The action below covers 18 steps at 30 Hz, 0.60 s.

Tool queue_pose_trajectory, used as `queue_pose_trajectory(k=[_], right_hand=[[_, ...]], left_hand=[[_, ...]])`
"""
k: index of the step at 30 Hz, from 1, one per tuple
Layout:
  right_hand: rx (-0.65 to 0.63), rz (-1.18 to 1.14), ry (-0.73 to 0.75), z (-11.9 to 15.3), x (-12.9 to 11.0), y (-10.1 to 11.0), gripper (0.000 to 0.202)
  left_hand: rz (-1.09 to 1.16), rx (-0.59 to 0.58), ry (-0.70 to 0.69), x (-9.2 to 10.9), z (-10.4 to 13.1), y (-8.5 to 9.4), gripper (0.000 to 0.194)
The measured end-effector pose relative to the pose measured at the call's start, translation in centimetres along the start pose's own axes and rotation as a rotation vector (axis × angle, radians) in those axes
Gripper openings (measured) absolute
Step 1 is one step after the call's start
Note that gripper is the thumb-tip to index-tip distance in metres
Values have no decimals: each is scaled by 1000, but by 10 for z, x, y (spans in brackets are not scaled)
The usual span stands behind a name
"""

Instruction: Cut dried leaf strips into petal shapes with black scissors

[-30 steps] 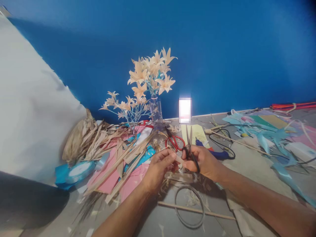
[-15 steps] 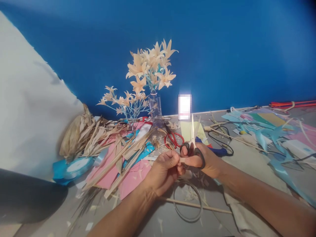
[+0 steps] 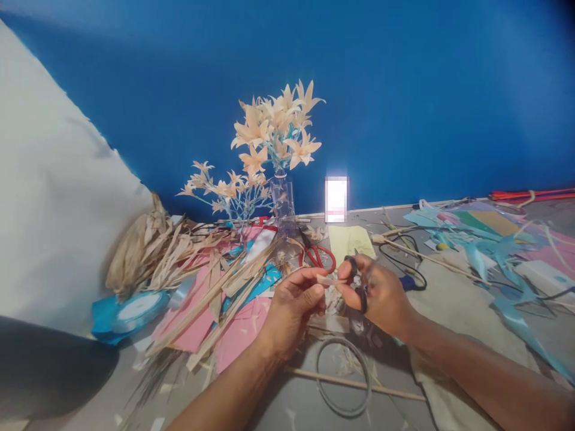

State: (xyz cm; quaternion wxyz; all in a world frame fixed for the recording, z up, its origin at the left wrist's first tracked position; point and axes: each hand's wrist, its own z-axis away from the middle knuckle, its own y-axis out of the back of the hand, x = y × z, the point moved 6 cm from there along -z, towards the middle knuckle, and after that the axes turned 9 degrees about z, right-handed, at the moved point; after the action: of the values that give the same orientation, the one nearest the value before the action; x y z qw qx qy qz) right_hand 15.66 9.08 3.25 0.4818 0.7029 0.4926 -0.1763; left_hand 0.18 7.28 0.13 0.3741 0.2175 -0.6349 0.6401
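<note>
Between my two hands, low in the middle of the view, is a small pale strip (image 3: 330, 280) of husk-like material. My left hand (image 3: 299, 305) pinches its left end between thumb and fingers. The fingertips of my right hand (image 3: 380, 293) are at its right end. Black-handled scissors (image 3: 363, 293) hang on the fingers of my right hand, their blades mostly hidden behind it. Behind my hands a clear bottle (image 3: 283, 206) holds pale flowers (image 3: 281, 123) on blue stems.
Smaller flowers (image 3: 233, 185) stand left of the bottle. Dried husks (image 3: 135, 251), pink paper (image 3: 242, 329) and a blue ribbon roll (image 3: 141, 308) lie left. Red-handled pliers (image 3: 318, 257) lie behind my hands, a wire ring (image 3: 318, 371) in front. Light-blue strips (image 3: 485, 251) spread right.
My right hand has turned, and the scissors, which pointed up with blades apart, are now swung away behind it. My left hand has shifted slightly left, and more of the strip shows.
</note>
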Motion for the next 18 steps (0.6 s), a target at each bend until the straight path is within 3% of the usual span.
queue_pose_trajectory(k=[2, 5, 8, 11, 13, 15, 18], right_hand=[[91, 214, 337, 2, -16, 7, 12], [43, 421, 683, 9, -30, 4, 14], [-43, 533, 860, 18, -40, -3, 17], [-52, 567, 952, 25, -49, -7, 19], [-80, 552, 942, 26, -48, -10, 18], [-74, 485, 791, 18, -41, -6, 13], [-29, 218, 237, -3, -13, 8, 8]], left_hand=[[34, 0, 90, -5, 0, 0, 41], [64, 36, 216, -14, -2, 5, 53], [8, 95, 252, -18, -3, 10, 53], [-80, 134, 221, -16, -2, 13, 42], [-97, 122, 187, -13, -2, 11, 33], [-84, 114, 133, -9, -2, 9, 29], [-82, 140, 0, 0, -3, 9, 29]])
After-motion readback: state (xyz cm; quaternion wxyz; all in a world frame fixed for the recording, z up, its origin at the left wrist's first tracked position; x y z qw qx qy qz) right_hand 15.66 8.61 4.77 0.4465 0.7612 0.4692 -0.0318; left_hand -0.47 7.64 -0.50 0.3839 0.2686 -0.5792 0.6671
